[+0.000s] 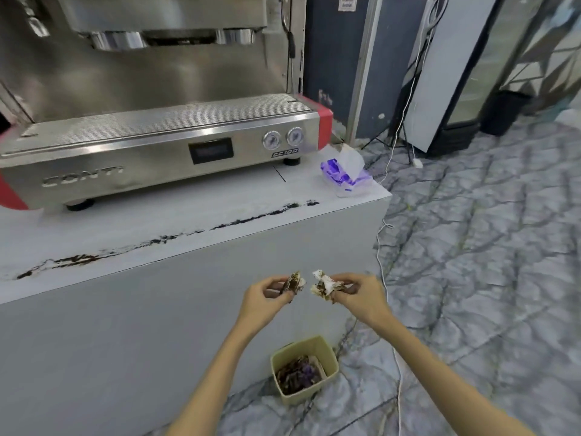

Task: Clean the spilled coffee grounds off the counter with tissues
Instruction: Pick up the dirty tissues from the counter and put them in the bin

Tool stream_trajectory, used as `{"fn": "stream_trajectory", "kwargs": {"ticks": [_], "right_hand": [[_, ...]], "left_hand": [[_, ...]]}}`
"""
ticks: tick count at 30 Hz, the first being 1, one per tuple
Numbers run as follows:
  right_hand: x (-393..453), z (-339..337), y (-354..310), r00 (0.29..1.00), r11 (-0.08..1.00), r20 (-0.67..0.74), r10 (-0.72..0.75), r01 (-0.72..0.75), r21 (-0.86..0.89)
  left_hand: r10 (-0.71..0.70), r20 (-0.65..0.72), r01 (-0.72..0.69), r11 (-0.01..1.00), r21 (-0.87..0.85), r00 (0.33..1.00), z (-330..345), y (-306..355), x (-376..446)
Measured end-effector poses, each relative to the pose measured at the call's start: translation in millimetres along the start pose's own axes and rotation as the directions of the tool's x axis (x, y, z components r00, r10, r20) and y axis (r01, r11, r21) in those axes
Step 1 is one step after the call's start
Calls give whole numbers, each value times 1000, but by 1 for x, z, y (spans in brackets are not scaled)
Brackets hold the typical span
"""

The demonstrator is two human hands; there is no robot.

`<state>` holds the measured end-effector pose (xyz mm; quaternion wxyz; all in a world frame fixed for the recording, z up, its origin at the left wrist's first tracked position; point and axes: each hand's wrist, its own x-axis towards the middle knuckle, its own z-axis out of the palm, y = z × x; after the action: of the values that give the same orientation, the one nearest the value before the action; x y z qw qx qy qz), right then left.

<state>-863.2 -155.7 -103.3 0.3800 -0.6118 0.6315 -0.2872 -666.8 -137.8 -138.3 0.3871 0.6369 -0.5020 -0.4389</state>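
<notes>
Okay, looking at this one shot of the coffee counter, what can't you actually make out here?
Head view only:
- Left end of the coffee grounds trail and the counter: cut off by the frame edge.
- Espresso machine top: cropped; its display is blurred.
- Waste bin contents: too small and dark to identify.
- How much each soiled tissue, left hand and right hand, holds: fingers hide it.
- Tissue pack print: blurred.

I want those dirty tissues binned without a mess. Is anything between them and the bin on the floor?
Nothing visible. The left hand and right hand each pinch a soiled tissue in open air beside the counter, and the open bin stands below them.
</notes>
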Motion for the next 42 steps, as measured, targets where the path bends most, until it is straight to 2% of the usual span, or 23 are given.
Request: {"fn": "stream_trajectory", "kwargs": {"ticks": [8, 15, 19, 23, 27, 29, 33, 37, 42], "right_hand": [[47, -29, 36, 993, 1000, 121, 8, -4, -29], [66, 4, 106, 951, 997, 305, 46, -25, -73], [80, 50, 170, 919, 990, 381, 101, -57, -126], [101, 114, 260, 905, 981, 387, 176, -128, -145], [126, 184, 354, 889, 968, 399, 225, -156, -198], [138, 214, 390, 880, 960, 419, 225, -125, -252], [158, 258, 438, 854, 929, 459, 245, -72, -362], [158, 256, 433, 826, 917, 484, 289, -94, -388], [144, 197, 341, 772, 895, 560, 300, -25, -445]], "left_hand": [[-77, -48, 78, 996, 38, 996, 45, 10, 15], [-262, -148, 263, 965, -19, 954, 91, -57, 10], [-351, -158, 350, 936, -34, 923, 117, -129, 17], [-410, -190, 413, 910, -23, 892, 146, -229, 36], [-451, -189, 475, 874, 104, 872, 183, -338, 57], [-452, -184, 484, 852, 199, 873, 199, -383, 73], [-477, -119, 487, 803, 344, 871, 225, -440, 105], [-524, -85, 503, 741, 445, 847, 226, -438, 106], [-538, -57, 484, 703, 521, 841, 187, -336, 89]]}}
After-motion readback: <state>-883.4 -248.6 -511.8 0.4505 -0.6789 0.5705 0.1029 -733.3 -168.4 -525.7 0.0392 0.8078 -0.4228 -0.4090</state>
